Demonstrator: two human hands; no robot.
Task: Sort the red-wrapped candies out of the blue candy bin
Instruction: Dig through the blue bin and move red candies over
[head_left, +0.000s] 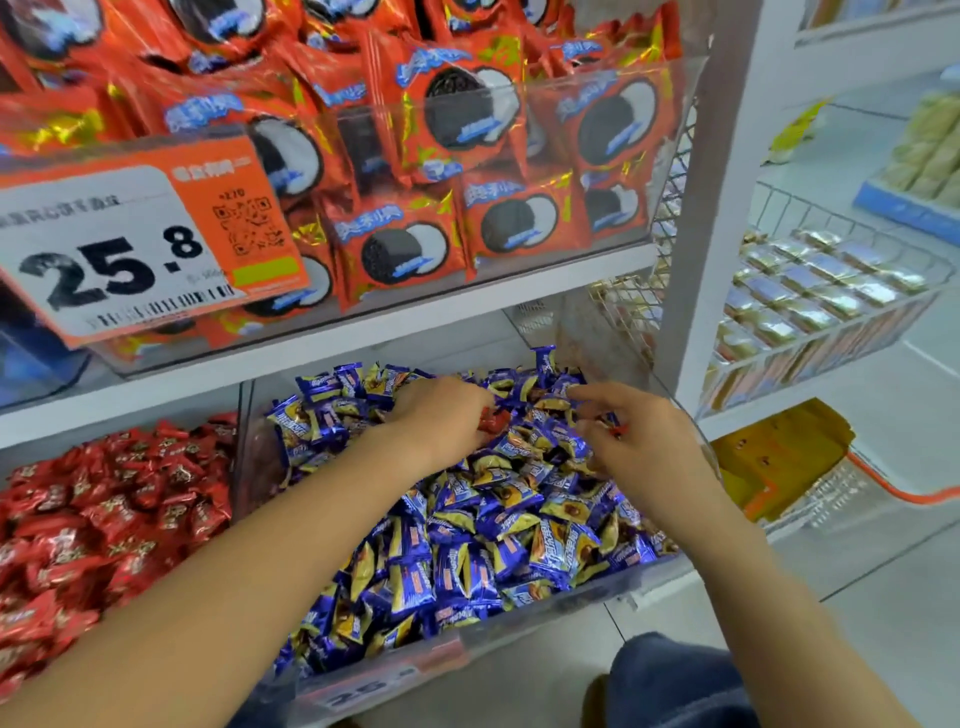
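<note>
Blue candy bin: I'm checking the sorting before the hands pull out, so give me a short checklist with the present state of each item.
1. Left hand grips a red candy: ok, red wrapper shows under its fingers.
2. Right hand holds a red candy: cannot tell, only a small red bit shows at its fingertips.
3. Red candy bin beside the blue candy bin has room to receive: ok, open on top.
4. No other red wrappers left on the blue pile: cannot tell, hands and forearms cover part of it.
5. Blue candies staying inside the bin: ok, none seen spilled over its front wall.
</note>
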